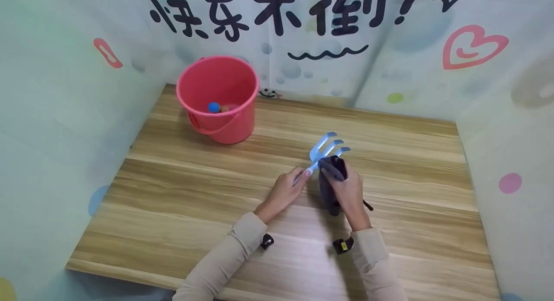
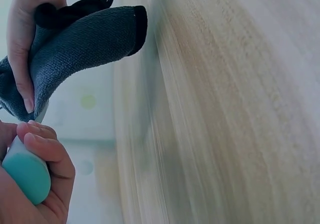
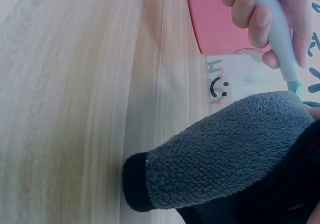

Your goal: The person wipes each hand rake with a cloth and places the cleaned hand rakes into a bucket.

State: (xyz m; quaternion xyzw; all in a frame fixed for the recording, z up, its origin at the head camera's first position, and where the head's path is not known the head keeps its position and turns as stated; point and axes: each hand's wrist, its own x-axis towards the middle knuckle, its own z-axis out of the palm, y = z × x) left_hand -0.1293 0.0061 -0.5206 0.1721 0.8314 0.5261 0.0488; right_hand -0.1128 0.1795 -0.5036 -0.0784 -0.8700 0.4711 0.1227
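Observation:
A small light-blue hand rake (image 1: 320,153) with three prongs is held above the table, its prongs pointing away from the person. My left hand (image 1: 285,189) grips its handle, whose turquoise end (image 2: 29,176) pokes out of the curled fingers in the left wrist view. In my right hand (image 1: 349,188) is a folded dark grey cloth (image 1: 327,186) with black edging and a black loop. The right fingers pinch the cloth against the rake's neck, just below the prongs. The cloth's lower part hangs down and hides part of the rake in the right wrist view.
A red bucket (image 1: 242,123) stands at the table's back left, with a blue ball (image 1: 214,107) and other small things inside. The wood-grain table (image 1: 173,232) is bordered by printed fabric walls (image 1: 277,67) at the back and sides.

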